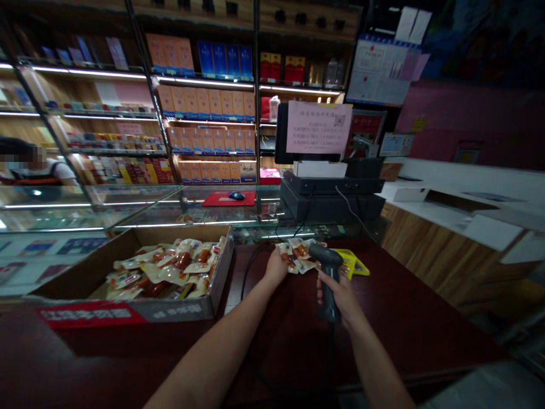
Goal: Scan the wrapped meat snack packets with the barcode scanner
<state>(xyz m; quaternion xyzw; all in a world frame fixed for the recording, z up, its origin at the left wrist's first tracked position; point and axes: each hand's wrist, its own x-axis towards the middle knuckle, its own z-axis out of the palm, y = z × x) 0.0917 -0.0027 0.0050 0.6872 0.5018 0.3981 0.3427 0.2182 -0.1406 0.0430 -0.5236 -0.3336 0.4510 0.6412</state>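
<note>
My right hand is wrapped round the handle of a dark barcode scanner, whose head points left. Several clear snack packets with reddish-brown food inside lie on the dark red counter, just beyond the scanner. The fingers of my left hand are closed at the left edge of these packets, on a packet. Part of that packet is hidden by my fingers. Beside the scanner, on its right, are bright yellow flat pieces. A cable hangs from the bottom of the scanner.
An open cardboard box with many similar packets stands at the left. Behind the counter are a glass display case, a red mouse pad and a cash register. A person is at the far left.
</note>
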